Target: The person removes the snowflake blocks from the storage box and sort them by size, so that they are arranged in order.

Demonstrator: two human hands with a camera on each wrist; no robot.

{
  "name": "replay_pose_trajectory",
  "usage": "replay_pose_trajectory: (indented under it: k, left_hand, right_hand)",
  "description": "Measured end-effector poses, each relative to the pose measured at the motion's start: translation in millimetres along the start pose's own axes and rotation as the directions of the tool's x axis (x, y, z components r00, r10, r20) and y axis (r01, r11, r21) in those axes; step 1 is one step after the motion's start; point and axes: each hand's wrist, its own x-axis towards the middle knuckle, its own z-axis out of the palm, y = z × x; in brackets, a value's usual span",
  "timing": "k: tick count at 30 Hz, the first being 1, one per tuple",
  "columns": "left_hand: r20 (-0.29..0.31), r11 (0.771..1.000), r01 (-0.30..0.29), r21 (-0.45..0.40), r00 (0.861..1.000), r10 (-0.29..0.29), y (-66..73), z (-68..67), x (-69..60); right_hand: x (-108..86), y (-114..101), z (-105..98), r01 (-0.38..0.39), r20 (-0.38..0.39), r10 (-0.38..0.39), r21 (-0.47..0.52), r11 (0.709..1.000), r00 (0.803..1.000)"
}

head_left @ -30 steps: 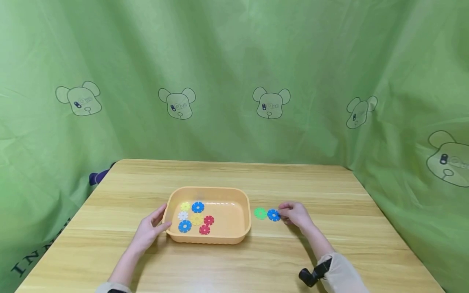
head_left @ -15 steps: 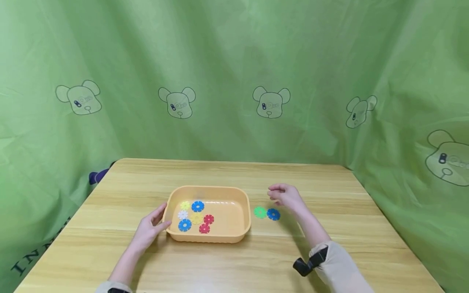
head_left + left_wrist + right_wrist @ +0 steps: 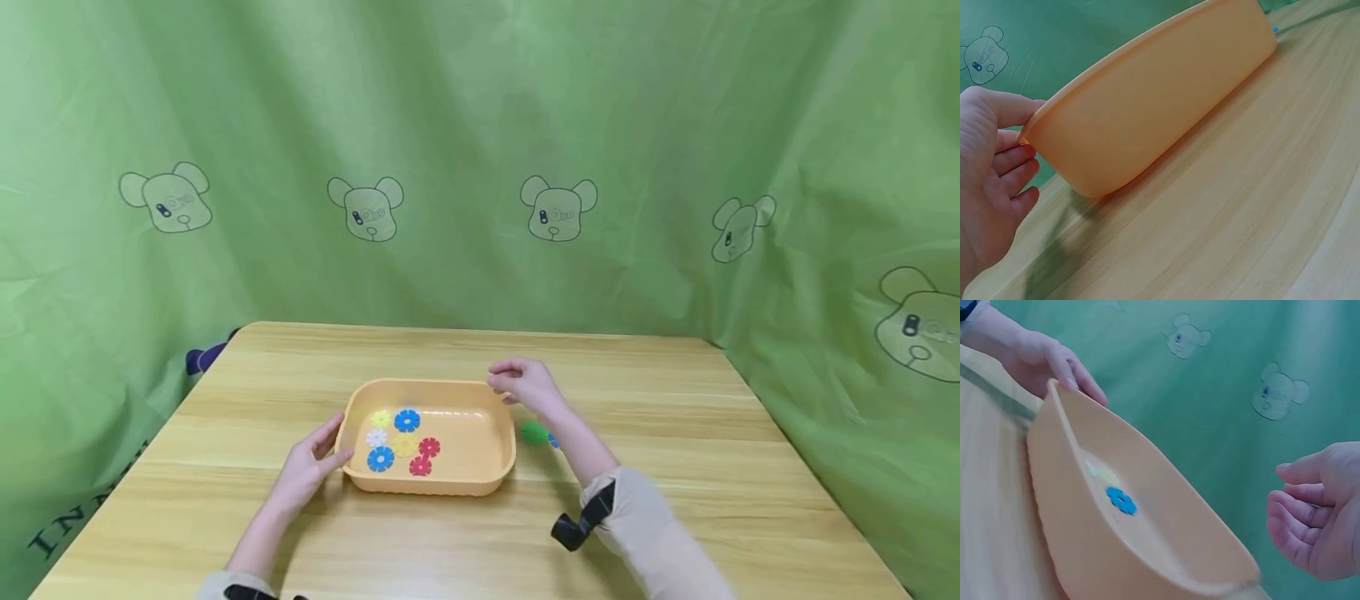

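Observation:
My left hand (image 3: 303, 467) grips the left end of a pale orange plastic basin (image 3: 427, 486), its thumb over the rim. Several snowflake building discs lie flat inside, mostly toward the left: blue discs (image 3: 373, 454), red discs (image 3: 420, 466), yellow discs (image 3: 381, 418) and a white disc (image 3: 377, 437). At the basin's back right corner hovers my right hand (image 3: 528, 388), fingers loosely bent and nothing between them. Right of the basin, a green disc (image 3: 535, 433) and a blue disc (image 3: 553, 440) lie on the table, the blue one partly covered by my right forearm.
The basin stands on a wood-grain table (image 3: 420, 542). Green curtain cloth (image 3: 457, 275) with bear-head prints hangs behind and along both sides. Something purple (image 3: 202, 359) shows beyond the table's left edge.
My right hand has left the blue disc on the table, then risen and moved left to the basin's back right corner. The left hand stays on the rim.

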Motion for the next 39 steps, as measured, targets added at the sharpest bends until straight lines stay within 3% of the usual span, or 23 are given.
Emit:
replay_pose_trajectory:
  k: [14,25,32,39]
  left_hand:
    - [0.005,1.000,0.018,-0.012,1.000,-0.018,1.5,0.4,-0.1]
    - [0.005,1.000,-0.003,-0.022,1.000,0.003,-0.1,-0.9,-0.3]
    - [-0.002,1.000,-0.003,-0.013,1.000,0.003,-2.5,-0.8,0.0]
    - [0.005,1.000,0.006,-0.010,1.000,-0.006,0.5,-0.4,-0.1]
  right_hand:
    - [15.2,-3,68,-0.049,0.066,0.045,0.061,0.997,0.997]
    - [17.6,7,107,-0.045,0.165,0.052,-0.047,0.998,0.985]
    - [18.9,15,124,-0.050,0.148,0.070,-0.134,0.990,0.987]
    - [20.9,24,133,-0.014,0.144,0.055,-0.272,0.962,0.988]
